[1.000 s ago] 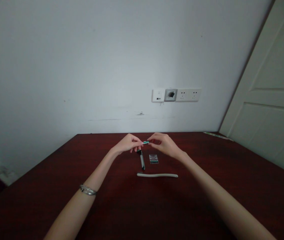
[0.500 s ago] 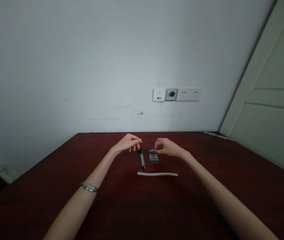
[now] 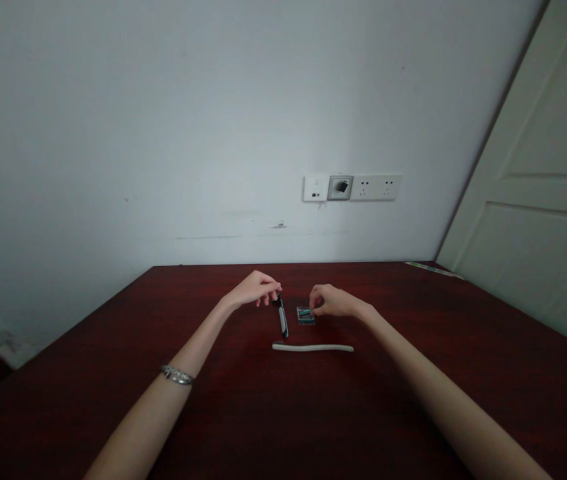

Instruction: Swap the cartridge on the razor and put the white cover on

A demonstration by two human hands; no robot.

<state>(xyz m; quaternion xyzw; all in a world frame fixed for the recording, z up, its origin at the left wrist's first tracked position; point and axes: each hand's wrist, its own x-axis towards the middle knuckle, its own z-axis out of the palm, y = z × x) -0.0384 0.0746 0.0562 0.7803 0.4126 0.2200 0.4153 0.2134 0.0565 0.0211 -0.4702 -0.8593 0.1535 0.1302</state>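
Note:
On the dark table lies a slim razor [image 3: 283, 321] with a grey-white and black handle, pointing towards me. My left hand [image 3: 257, 289] is at the razor's far end, fingers curled over its black head, which is mostly hidden. In the fingertips of my right hand [image 3: 332, 300] is a small green razor blade cartridge [image 3: 304, 312]. It is held over a small clear plastic case [image 3: 306, 323], and I cannot tell whether it touches the case. Nearer to me, a long, slightly wavy white stick [image 3: 312, 348] with a dark left end lies crosswise.
The reddish-brown table [image 3: 263, 413] runs up to a white wall [image 3: 243, 120] with a row of sockets [image 3: 374, 187]. A pale panelled door [image 3: 543, 227] stands at the right. A thin printed strip [image 3: 433, 270] lies by the table's far right edge.
My right hand has brought the cartridge down and nearer, from behind the clear case to over it. My left hand has lowered slightly onto the razor's head; the white stick stays put.

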